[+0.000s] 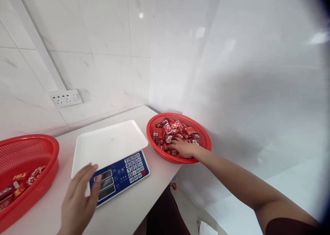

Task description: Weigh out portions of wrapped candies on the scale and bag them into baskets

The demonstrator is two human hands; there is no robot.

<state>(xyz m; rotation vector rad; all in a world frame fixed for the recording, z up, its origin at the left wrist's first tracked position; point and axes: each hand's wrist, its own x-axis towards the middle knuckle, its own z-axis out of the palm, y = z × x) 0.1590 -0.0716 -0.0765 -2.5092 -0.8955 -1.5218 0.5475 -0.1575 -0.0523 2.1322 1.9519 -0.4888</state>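
My right hand [183, 148] reaches into the right red plastic basket [205, 137], its fingers spread over a heap of small red snack packets [173, 126]. Its fingertips touch the packets; the underside of the hand is hidden. At the left end of a digital weighing scale [121, 175], my left hand [81, 197] hovers with fingers apart and holds nothing. It covers part of the blue panel beside the displays. The white weighing tray [110, 142] has nothing on it.
Another red basket [53, 152] stands at the left with several red packages [19, 185] inside. Both baskets and the scale rest on a white table [165, 180] against tiled walls. A socket panel [65, 97] is on the back wall.
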